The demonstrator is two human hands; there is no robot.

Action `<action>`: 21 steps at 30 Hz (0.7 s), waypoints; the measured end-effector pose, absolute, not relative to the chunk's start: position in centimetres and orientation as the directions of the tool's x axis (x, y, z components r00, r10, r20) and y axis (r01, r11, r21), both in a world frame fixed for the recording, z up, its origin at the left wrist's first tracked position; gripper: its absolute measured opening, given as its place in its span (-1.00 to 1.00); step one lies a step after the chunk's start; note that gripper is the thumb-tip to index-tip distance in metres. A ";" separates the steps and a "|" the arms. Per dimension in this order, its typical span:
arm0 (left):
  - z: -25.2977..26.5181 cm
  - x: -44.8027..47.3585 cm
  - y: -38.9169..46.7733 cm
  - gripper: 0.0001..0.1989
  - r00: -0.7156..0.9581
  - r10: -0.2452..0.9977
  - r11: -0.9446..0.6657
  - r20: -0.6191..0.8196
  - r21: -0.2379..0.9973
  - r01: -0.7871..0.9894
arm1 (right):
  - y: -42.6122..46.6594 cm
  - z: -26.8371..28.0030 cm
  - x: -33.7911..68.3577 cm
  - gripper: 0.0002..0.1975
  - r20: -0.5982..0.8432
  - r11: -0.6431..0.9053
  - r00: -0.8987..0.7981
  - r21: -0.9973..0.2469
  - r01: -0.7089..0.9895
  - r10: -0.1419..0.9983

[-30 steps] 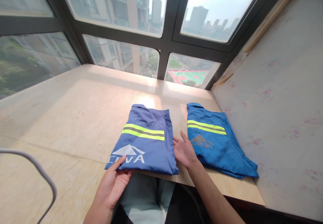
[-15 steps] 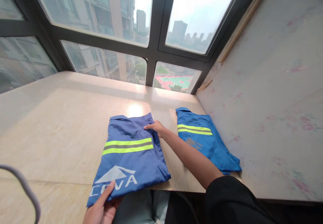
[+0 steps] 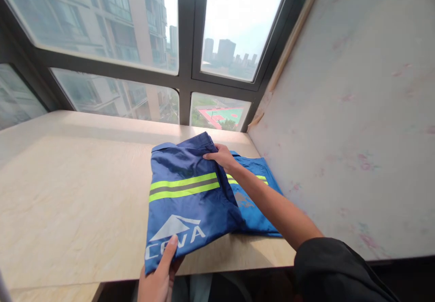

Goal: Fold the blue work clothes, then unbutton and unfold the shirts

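Observation:
A folded dark blue work garment [image 3: 186,159] with a yellow-and-grey reflective band and white CEVA lettering is held between both hands, tilted and raised off the sill. My left hand [image 3: 159,272] grips its near left corner, thumb on top over the lettering and fingers underneath. At the far right edge, my right hand [image 3: 222,158] pinches the folded layers, thumb uppermost. A second folded garment, brighter blue [image 3: 256,218] with a similar band and a grey logo, lies on the sill to the right. The raised garment and my right forearm partly cover it.
The pale marble-look sill [image 3: 84,193] extends left and back to dark window frames [image 3: 185,57]. A wall with floral paper [image 3: 340,157] bounds the right side. Beyond the sill's front edge are my legs [image 3: 204,288]. Part of a grey cable [image 3: 2,288] shows at lower left.
Both hands have lifted the dark blue garment off the sill and carried it rightward, so it now overlaps the brighter blue one. The camera view has shifted too.

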State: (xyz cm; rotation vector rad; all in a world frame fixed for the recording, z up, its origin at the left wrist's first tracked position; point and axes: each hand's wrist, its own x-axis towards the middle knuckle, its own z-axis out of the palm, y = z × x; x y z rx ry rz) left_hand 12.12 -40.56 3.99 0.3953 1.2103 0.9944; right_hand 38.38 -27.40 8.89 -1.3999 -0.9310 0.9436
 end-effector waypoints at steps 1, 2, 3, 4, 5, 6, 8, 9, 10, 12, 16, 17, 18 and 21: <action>4.1 13.5 -40.8 -0.67 0.064 0.809 0.553 -0.585 0.718 -0.422 | -28.4 9.7 40.1 -0.68 -0.016 -0.021 0.386 -1.000 0.010 0.923; 4.1 15.0 -41.0 -0.69 0.110 0.804 0.571 -0.585 0.705 -0.421 | -29.5 10.4 41.9 -0.67 -0.007 -0.013 0.410 -1.000 0.011 0.912; 4.0 16.6 -41.3 -0.70 0.158 0.794 0.592 -0.587 0.689 -0.419 | -30.6 10.9 43.8 -0.67 -0.003 -0.010 0.438 -1.000 0.014 0.899; 3.8 18.2 -41.6 -0.71 0.204 0.784 0.611 -0.586 0.673 -0.417 | -31.7 11.3 45.6 -0.66 -0.007 -0.016 0.468 -1.000 0.015 0.883; 3.5 19.7 -41.9 -0.72 0.244 0.774 0.628 -0.585 0.658 -0.415 | -32.8 11.6 47.5 -0.65 -0.022 -0.031 0.504 -0.999 0.009 0.863; 3.2 21.3 -42.2 -0.73 0.280 0.765 0.641 -0.580 0.648 -0.411 | -33.9 11.7 49.3 -0.63 -0.045 -0.047 0.540 -0.999 -0.009 0.840; 2.6 24.3 -42.9 -0.75 0.333 0.750 0.661 -0.571 0.640 -0.392 | -35.7 11.4 52.6 -0.60 -0.099 -0.077 0.608 -0.995 -0.062 0.788; 2.4 25.7 -43.2 -0.76 0.346 0.742 0.670 -0.574 0.637 -0.381 | -36.4 11.0 54.1 -0.60 -0.126 -0.089 0.636 -0.992 -0.089 0.761; 2.2 26.9 -43.6 -0.77 0.352 0.732 0.682 -0.584 0.631 -0.371 | -37.0 10.5 55.5 -0.60 -0.148 -0.099 0.660 -0.989 -0.111 0.736; 1.9 29.0 -44.2 -0.79 0.363 0.700 0.714 -0.614 0.597 -0.367 | -37.9 9.1 57.7 -0.61 -0.186 -0.126 0.696 -0.983 -0.137 0.693; 1.1 31.3 -45.5 -0.78 0.407 0.586 0.807 -0.701 0.459 -0.371 | -38.8 5.1 60.2 -0.66 -0.265 -0.217 0.728 -0.963 -0.161 0.632; 0.8 31.5 -45.8 -0.77 0.414 0.546 0.833 -0.728 0.424 -0.355 | -38.9 3.9 60.5 -0.68 -0.286 -0.244 0.734 -0.955 -0.167 0.616; 0.5 31.5 -46.1 -0.75 0.419 0.510 0.856 -0.752 0.393 -0.336 | -39.0 2.8 60.6 -0.70 -0.305 -0.270 0.738 -0.948 -0.171 0.601; -0.2 31.3 -46.4 -0.69 0.442 0.448 0.891 -0.777 0.347 -0.293 | -39.1 -0.1 60.7 -0.75 -0.343 -0.328 0.743 -0.928 -0.176 0.574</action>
